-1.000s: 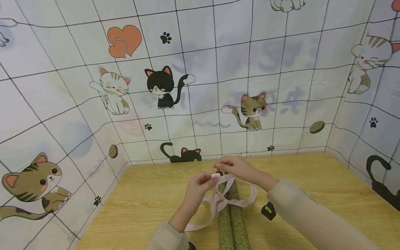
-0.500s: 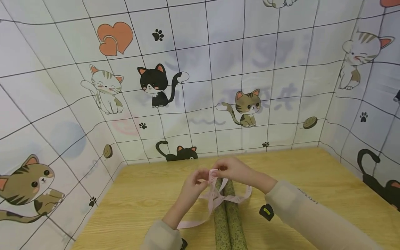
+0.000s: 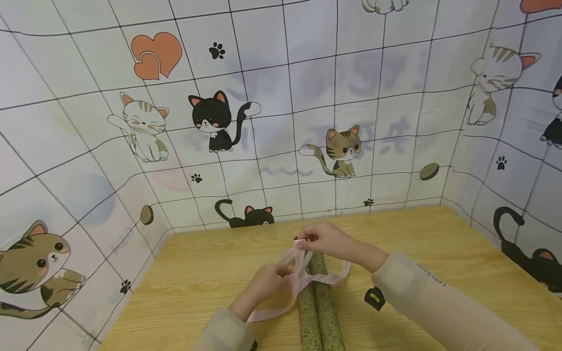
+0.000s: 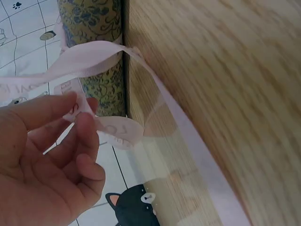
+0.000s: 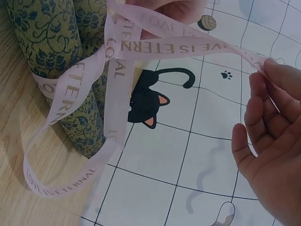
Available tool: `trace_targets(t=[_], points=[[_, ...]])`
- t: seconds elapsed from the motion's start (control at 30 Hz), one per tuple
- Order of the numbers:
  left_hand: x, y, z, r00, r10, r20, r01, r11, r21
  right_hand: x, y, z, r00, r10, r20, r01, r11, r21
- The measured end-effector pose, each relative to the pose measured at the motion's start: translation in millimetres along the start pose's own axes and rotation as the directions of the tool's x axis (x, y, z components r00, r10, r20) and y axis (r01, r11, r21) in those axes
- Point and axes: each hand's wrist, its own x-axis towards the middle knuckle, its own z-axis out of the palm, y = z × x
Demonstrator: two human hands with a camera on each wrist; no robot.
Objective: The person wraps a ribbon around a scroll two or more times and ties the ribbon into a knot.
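1. Dead centre of the action is the pink ribbon [image 3: 303, 273], printed "LOVE IS ETERNAL", wound round two rolls of green patterned paper [image 3: 317, 312] that lie side by side, touching, on the wooden table [image 3: 439, 253].
2. The ribbon crosses over the top of the rolls near their far end, and loops and tails spring out from that crossing.
3. The left hand [image 3: 268, 282] is down low just left of the rolls, thumb and fingertips nipped together on a strand of ribbon close to the crossing; the wrist view shows that pinch plainly [image 4: 77, 110].
4. The right hand [image 3: 327, 240] sits higher, over the far end of the rolls, fingers curled and pinching the top of a ribbon loop; in its own wrist view the fingertips [image 5: 270, 70] grip the strand's end, drawn taut.
5. One loop hangs out to the right of the rolls [image 3: 338, 275], off the tabletop or just brushing it; hard to call.
6. A long tail [image 3: 268, 314] runs down to the left across the table towards the left sleeve [image 3: 224, 336].
7. Just right of the rolls, near the right sleeve [image 3: 439, 307], there's a small black object with a yellow-green mark [image 3: 374, 297], lying apart from the ribbon.
8. All round the table stands a white gridded backdrop with cartoon cats [image 3: 210, 117], paw prints and orange hearts.
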Motion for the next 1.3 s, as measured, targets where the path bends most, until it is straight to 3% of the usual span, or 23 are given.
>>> trace_targets(t=[0.13,0.3,0.47,0.57,0.67,0.77,0.87,0.93,1.0,1.07,1.13,1.2,1.3], points=[[-3.3,-6.4,-12.6,0.992,-0.077,-0.105,0.07,0.995,-0.069,0.5,2.9,-2.8,1.0,0.02,-0.009,-0.02,1.0,-0.024],[-12.0,-17.0,-32.9,0.961,-0.165,-0.221,0.133,0.979,-0.154,0.4,5.3,-6.4,1.0,0.02,-0.022,-0.021,0.999,-0.044],[-17.8,-23.0,-49.3,0.923,-0.191,-0.332,0.096,0.955,-0.282,-2.4,8.5,-9.2,0.996,0.062,-0.057,-0.065,0.996,-0.059],[-23.4,-18.7,-58.0,0.906,-0.212,-0.367,0.047,0.91,-0.411,-3.0,11.3,-10.6,0.995,0.081,-0.064,-0.084,0.995,-0.05],[-31.0,-8.5,-64.4,0.907,-0.198,-0.371,-0.02,0.861,-0.509,-3.7,13.2,-12.4,0.993,0.101,-0.058,-0.103,0.994,-0.023],[-36.9,4.9,-66.1,0.922,-0.109,-0.371,-0.119,0.833,-0.54,-5.3,14.8,-14.6,0.99,0.128,-0.056,-0.129,0.992,-0.009],[-40.8,18.5,-63.2,0.933,0.057,-0.356,-0.25,0.812,-0.527,-6.8,15.5,-16.4,0.989,0.137,-0.054,-0.138,0.99,-0.016],[-41.6,27.4,-59.2,0.93,0.188,-0.317,-0.334,0.792,-0.511,-7.8,15.0,-17.6,0.989,0.138,-0.055,-0.139,0.99,-0.02],[-40.3,35.8,-52.8,0.914,0.317,-0.254,-0.404,0.78,-0.478,-8.6,14.2,-18.9,0.989,0.136,-0.053,-0.137,0.991,-0.011],[-38.3,44.8,-43.6,0.898,0.406,-0.17,-0.438,0.788,-0.431,-9.7,13.4,-20.4,0.99,0.129,-0.052,-0.129,0.992,-0.008],[-35.5,53.7,-31.7,0.884,0.46,-0.083,-0.457,0.814,-0.359,-10.5,12.7,-21.4,0.991,0.124,-0.049,-0.124,0.992,0.0],[-33.3,61.2,-18.5,0.879,0.476,-0.006,-0.462,0.85,-0.254,-11.0,12.2,-22.1,0.993,0.112,-0.045,-0.112,0.994,-0.002],[-29.8,66.9,2.0,0.851,0.52,0.075,-0.515,0.854,-0.076,-10.9,13.3,-21.1,0.994,0.103,-0.042,-0.103,0.995,0.001]])
